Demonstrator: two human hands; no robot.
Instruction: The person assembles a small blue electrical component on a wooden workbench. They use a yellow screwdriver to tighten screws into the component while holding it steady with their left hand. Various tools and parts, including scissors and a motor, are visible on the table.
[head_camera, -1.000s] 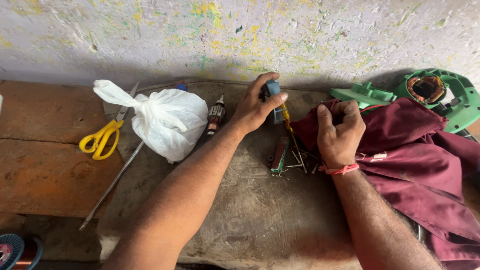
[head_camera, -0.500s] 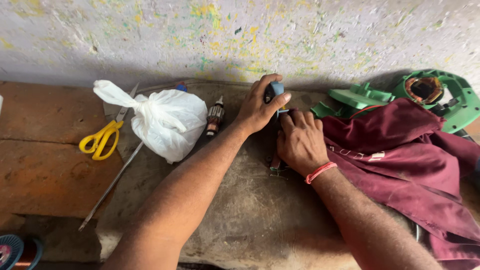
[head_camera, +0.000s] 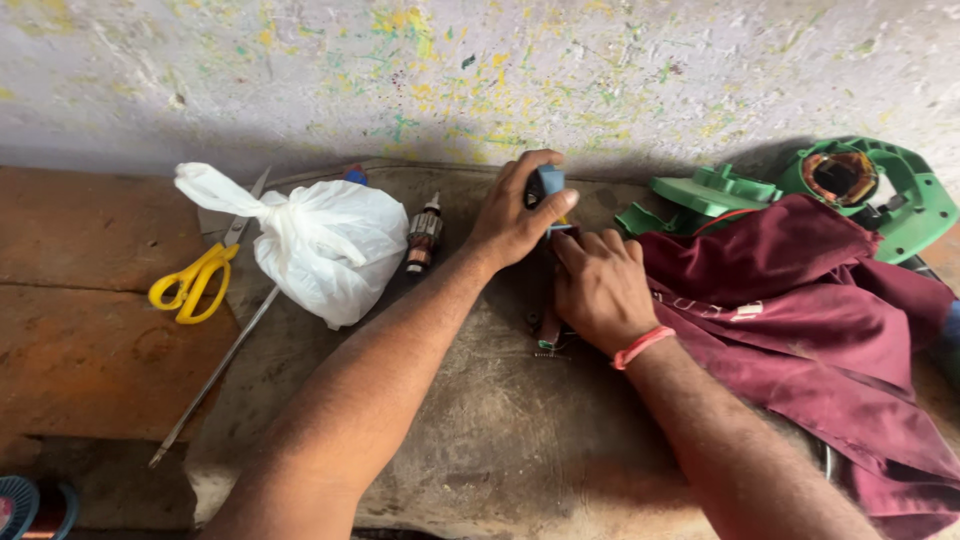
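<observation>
1. Now the right hand (head_camera: 600, 290) has come off the maroon cloth (head_camera: 800, 320) and lies palm down over the small parts on the counter (head_camera: 480, 440), touching the left hand (head_camera: 515, 215); its grip is hidden.
2. The left hand stays clenched round the blue-handled tool (head_camera: 550, 183), near the wall.
3. So both hands now bear on one spot, beside the white bag (head_camera: 325, 245) and the small armature (head_camera: 424, 235).
</observation>
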